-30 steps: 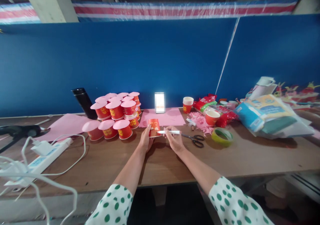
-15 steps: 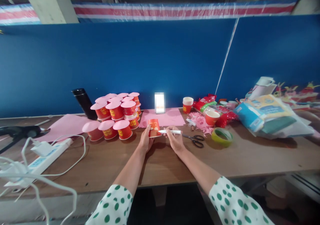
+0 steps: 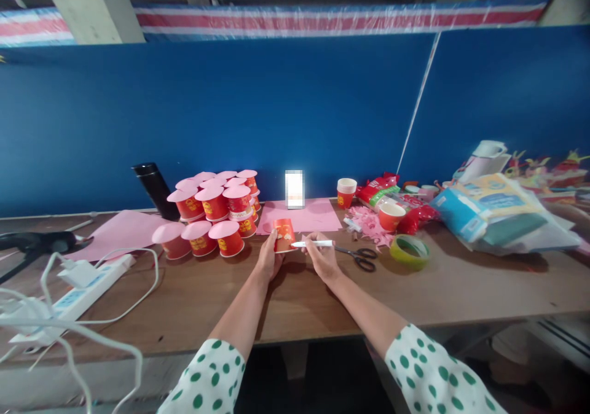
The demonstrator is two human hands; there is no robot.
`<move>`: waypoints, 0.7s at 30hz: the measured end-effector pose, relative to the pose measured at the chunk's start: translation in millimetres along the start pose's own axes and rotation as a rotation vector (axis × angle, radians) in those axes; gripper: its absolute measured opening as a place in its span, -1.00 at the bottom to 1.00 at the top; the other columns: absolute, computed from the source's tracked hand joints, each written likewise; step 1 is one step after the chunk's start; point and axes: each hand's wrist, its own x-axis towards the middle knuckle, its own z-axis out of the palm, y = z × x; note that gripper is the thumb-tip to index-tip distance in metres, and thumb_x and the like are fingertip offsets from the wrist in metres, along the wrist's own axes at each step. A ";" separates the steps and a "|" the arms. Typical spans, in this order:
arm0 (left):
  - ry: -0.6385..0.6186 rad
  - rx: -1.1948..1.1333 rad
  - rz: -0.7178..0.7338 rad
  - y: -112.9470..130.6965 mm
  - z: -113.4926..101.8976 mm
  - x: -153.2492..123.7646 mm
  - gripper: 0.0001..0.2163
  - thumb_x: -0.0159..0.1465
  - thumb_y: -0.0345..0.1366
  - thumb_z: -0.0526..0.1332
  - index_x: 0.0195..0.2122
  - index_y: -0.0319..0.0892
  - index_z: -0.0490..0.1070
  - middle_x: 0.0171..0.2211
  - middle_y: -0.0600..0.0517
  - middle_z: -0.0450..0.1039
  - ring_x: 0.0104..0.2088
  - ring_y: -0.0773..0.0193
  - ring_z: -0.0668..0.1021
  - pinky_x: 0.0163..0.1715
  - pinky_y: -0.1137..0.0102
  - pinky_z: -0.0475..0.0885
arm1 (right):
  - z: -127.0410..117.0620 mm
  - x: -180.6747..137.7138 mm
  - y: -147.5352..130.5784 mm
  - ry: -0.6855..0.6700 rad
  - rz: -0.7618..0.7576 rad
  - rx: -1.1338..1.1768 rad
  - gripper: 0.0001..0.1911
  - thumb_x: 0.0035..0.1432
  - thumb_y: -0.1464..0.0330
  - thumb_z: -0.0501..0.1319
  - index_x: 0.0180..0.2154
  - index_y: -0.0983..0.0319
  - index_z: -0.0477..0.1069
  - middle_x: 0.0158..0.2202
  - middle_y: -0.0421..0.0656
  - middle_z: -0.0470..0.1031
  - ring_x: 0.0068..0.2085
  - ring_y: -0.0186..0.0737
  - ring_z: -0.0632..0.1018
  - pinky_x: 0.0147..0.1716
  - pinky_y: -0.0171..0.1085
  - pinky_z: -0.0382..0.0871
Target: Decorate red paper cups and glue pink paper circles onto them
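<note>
My left hand (image 3: 268, 255) is closed around a red paper cup (image 3: 284, 232), gripping its left side above the table. Between the fingers of my right hand (image 3: 321, 258) is a white marker pen (image 3: 315, 243), its tip pointing left at the cup's right side; whether it touches cannot be made out. Black-handled scissors (image 3: 363, 258) lie just right of my right hand. Behind the cup, pink paper (image 3: 313, 218) lies flat on the table.
Red cups topped with pink paper discs (image 3: 214, 205) stand stacked at the left. A power strip (image 3: 92, 288) with white cables lies at front left. To the right are a cup stack (image 3: 346, 193), a tape roll (image 3: 409, 252), pink scraps (image 3: 369, 222) and plastic packages (image 3: 493, 208).
Almost nothing differs. The marker has turned slightly in my right hand, and its tip sits a touch lower beside the cup.
</note>
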 end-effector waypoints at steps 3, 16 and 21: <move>0.001 0.000 0.002 -0.1 -0.4 -0.3 -0.75 0.15 -0.13 0.29 -0.38 -0.25 0.42 -0.43 0.02 0.52 -0.43 0.34 0.55 -0.31 0.43 0.45 | -0.8 -0.1 0.8 0.000 0.001 0.000 -0.82 0.13 0.32 0.13 -0.49 0.21 0.33 -0.59 -0.26 0.39 -0.54 -0.35 0.39 -0.50 -0.37 0.27; 0.014 0.009 -0.004 1.5 2.1 -1.9 -0.74 0.13 -0.12 0.30 -0.39 -0.25 0.41 -0.44 0.02 0.51 -0.42 0.33 0.54 -0.26 0.41 0.43 | -0.2 -0.8 -5.9 -0.012 0.032 0.012 -0.82 0.11 0.28 0.15 -0.49 0.21 0.32 -0.62 -0.26 0.39 -0.56 -0.34 0.40 -0.53 -0.36 0.28; 0.001 0.014 -0.005 0.9 0.2 -1.5 -0.72 0.12 -0.10 0.31 -0.37 -0.25 0.41 -0.42 0.02 0.51 -0.43 0.33 0.54 -0.30 0.42 0.42 | 0.5 -0.5 -4.2 -0.008 0.027 0.017 -0.82 0.12 0.28 0.15 -0.48 0.22 0.33 -0.59 -0.25 0.41 -0.54 -0.34 0.42 -0.50 -0.36 0.29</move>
